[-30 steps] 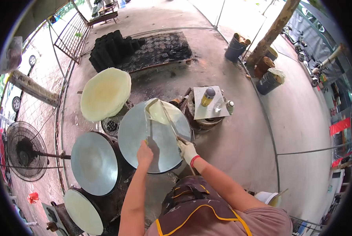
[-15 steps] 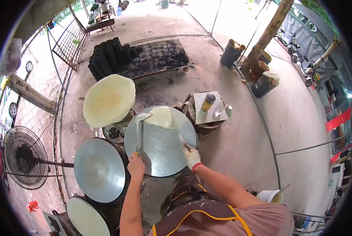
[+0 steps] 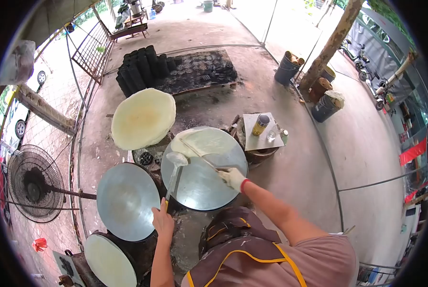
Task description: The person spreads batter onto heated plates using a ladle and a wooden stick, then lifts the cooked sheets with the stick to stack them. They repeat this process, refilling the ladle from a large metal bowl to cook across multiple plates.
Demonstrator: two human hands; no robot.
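**Two tools at the edge of a thin crepe on the middle griddle**

Head view: the person stands over a round grey griddle [image 3: 202, 179]. A pale crepe [image 3: 205, 142] lies across its far part, partly lifted and folded near the left edge. The left hand [image 3: 162, 221], bare, has its fingers clamped on the handle of a long spatula [image 3: 174, 173], whose blade reaches up to a curled flap of the crepe at the griddle's left rim. The right hand [image 3: 232, 178], in a whitish glove with a red cuff, has its fingers closed round a thin stick [image 3: 198, 155] that runs slantwise under the crepe's near edge.

Left of this griddle sits a second griddle [image 3: 127, 201], bare. Nearer the person, at lower left, a third plate [image 3: 109, 260] carries a pale sheet. Beyond the griddles a stack of finished crepes [image 3: 143, 118] rests on a stand. To the right, a small table [image 3: 263, 138] holds a yellow bottle [image 3: 260, 124] and a glass. A fan [image 3: 34, 184] stands at far left; black charcoal cylinders [image 3: 142, 67] are piled farther back on the floor.
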